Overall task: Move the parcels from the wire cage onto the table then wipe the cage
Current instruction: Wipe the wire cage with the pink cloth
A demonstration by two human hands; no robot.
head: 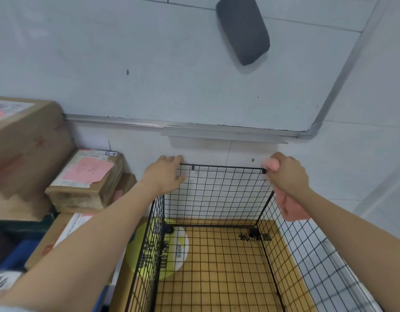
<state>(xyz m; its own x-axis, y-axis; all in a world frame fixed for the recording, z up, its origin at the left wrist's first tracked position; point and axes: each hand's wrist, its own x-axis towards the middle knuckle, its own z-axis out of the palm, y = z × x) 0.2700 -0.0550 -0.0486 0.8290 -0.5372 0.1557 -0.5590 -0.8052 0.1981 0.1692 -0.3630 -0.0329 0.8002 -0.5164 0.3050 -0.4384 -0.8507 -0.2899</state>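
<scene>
Standing against the wall (352,176) below a whiteboard (149,64): black wire cage (219,192), open-topped grid panels, wood-grain surface beneath. Fingers of left hand (165,174) curled over back panel's top left corner; fingers of right hand (286,174) clenched round pink cloth (291,208) at top right corner. Cardboard parcels (86,179) stacked left, blurred; cage front cut off.

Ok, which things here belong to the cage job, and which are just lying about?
Part of the job: wire cage, gripped at its top edge by the left hand; pink cloth, held in the right hand; parcels, stacked to the left.

Just lying about: whiteboard on the wall; dark eraser on it.
</scene>
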